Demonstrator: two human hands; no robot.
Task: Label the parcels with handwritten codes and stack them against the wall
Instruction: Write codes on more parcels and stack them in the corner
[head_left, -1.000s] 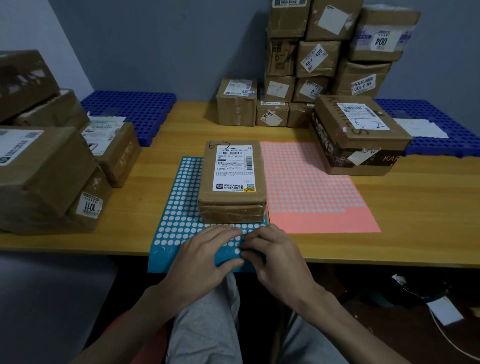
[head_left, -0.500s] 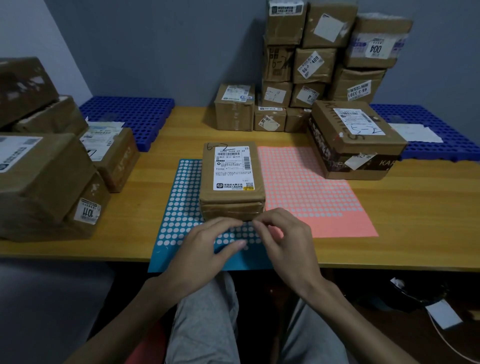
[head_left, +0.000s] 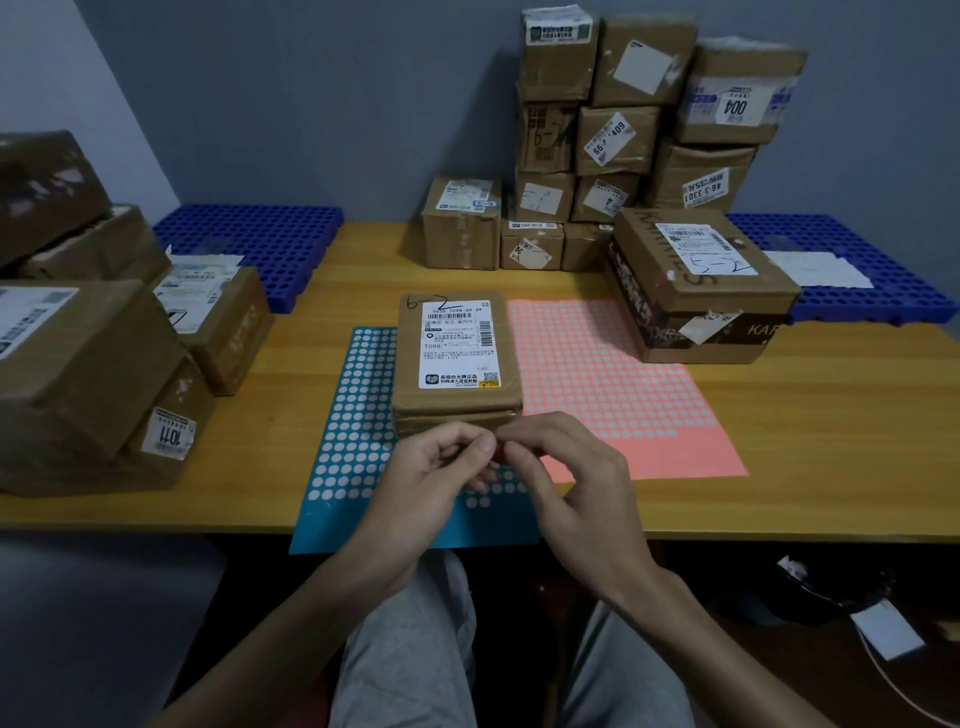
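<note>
A brown parcel (head_left: 457, 358) lies in the middle of the table, with a white shipping label and "6-2" handwritten at its top left corner. It rests partly on a blue sheet of round white stickers (head_left: 353, 415); a pink sticker sheet (head_left: 597, 384) lies to its right. My left hand (head_left: 431, 483) and my right hand (head_left: 571, 478) meet just in front of the parcel, thumb and forefinger tips pinched together. Whatever is between the fingertips is hidden. A stack of labelled parcels (head_left: 618, 140) stands against the back wall.
A flat shoe-type box (head_left: 696, 280) marked by hand sits right of the pink sheet. Several large parcels (head_left: 78, 364) are piled at the left. Blue plastic pallets (head_left: 260, 244) (head_left: 883, 301) lie at both back corners. The wooden table edge (head_left: 831, 530) runs in front of me.
Both hands have lifted off the near end of the blue sticker sheet and come together, fingertips pinched, just in front of the parcel. The parcel has not moved.
</note>
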